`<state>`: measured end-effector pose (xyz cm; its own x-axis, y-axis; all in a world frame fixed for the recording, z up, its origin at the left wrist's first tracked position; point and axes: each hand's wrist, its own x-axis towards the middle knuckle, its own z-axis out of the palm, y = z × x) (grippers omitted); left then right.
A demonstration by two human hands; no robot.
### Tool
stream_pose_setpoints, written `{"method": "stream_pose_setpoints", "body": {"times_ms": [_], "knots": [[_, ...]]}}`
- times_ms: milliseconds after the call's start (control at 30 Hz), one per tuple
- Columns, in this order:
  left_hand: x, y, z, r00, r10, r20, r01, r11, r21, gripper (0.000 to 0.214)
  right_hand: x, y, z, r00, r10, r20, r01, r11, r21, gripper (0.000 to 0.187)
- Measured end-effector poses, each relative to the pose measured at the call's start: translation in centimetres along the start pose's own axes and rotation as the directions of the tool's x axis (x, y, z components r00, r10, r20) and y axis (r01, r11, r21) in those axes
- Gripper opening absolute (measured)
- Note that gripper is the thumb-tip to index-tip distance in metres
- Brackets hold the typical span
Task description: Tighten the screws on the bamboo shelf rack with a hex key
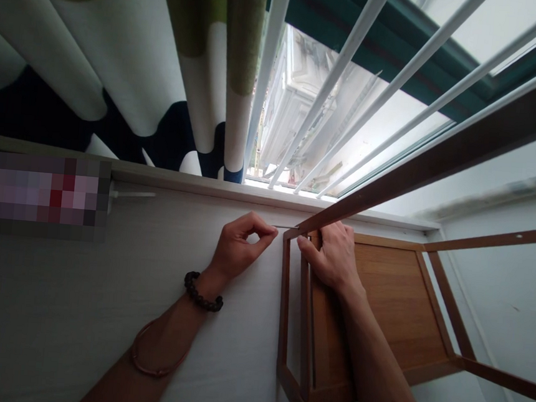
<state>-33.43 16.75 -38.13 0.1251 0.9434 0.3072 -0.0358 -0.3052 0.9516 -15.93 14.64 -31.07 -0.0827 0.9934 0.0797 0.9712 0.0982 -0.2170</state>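
A thin metal rod, by its look a hex key (285, 227), is pinched between the thumb and forefinger of my left hand (240, 242). Its far end meets the corner of a brown wooden rack frame (287, 303). My right hand (335, 257) grips the rack near that corner, thumb towards the end rail and fingers over the edge of a wooden shelf panel (395, 300). The fingertips behind the panel are hidden. A long dark leg (441, 153) of the rack slants up to the right from the corner.
Behind the hands is a barred window (324, 99), with a patterned curtain (135, 58) to its left. A pale surface (123, 301) spreads under my left arm. At the left lies a blurred-out item (34, 196). A white wall (524, 273) stands beyond the rack at right.
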Motion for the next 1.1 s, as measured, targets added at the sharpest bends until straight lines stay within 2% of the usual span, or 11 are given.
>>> {"method": "stream_pose_setpoints", "body": {"times_ms": [133,267,367,467,600,667,733,800,933,1000,1100], "knots": [[0.4,0.4,-0.7,0.993,-0.068,0.097,0.072,0.997,-0.038,0.005,0.0,-0.1,0.0,1.000,-0.001,0.004,0.001,1.000,0.010,0.027],[0.8,1.1,-1.3,0.973,-0.112,0.202,0.133,0.986,-0.096,0.014,0.0,-0.2,-0.1,1.000,-0.001,0.008,0.001,1.000,0.015,0.027],[1.0,1.2,-1.4,0.964,-0.159,0.213,0.185,0.977,-0.105,0.016,0.1,-0.2,-0.1,1.000,-0.002,0.010,0.002,1.000,0.021,0.027],[1.3,0.8,-1.3,0.951,-0.240,0.197,0.271,0.950,-0.152,0.028,0.1,-0.1,-0.1,1.000,-0.003,0.006,0.003,1.000,0.012,0.028],[1.5,0.1,-1.1,0.958,-0.285,0.023,0.286,0.952,-0.107,0.019,0.1,0.0,0.1,1.000,-0.008,0.000,0.008,1.000,-0.001,0.028],[1.6,0.1,-1.1,0.943,-0.331,-0.026,0.329,0.942,-0.074,0.019,0.1,0.0,0.1,1.000,-0.010,-0.003,0.010,1.000,0.003,0.027],[1.8,0.3,-1.3,0.912,-0.410,0.002,0.409,0.910,-0.069,0.020,0.1,-0.1,0.0,1.000,-0.012,-0.004,0.012,1.000,0.009,0.027],[1.9,0.5,-1.5,0.880,-0.469,0.078,0.474,0.877,-0.081,0.021,0.1,-0.1,0.0,1.000,-0.014,-0.004,0.014,1.000,0.012,0.026],[2.1,0.6,-1.9,0.840,-0.504,0.199,0.533,0.834,-0.140,0.028,0.0,-0.1,-0.1,1.000,-0.015,0.002,0.015,1.000,0.006,0.026],[2.1,0.4,-1.8,0.839,-0.502,0.209,0.538,0.824,-0.180,0.031,0.1,-0.1,0.0,1.000,-0.017,0.006,0.017,1.000,0.003,0.027],[1.9,0.2,-1.4,0.867,-0.465,0.177,0.497,0.821,-0.280,0.032,0.1,-0.2,0.0,1.000,-0.016,0.007,0.016,1.000,0.003,0.027]]}}
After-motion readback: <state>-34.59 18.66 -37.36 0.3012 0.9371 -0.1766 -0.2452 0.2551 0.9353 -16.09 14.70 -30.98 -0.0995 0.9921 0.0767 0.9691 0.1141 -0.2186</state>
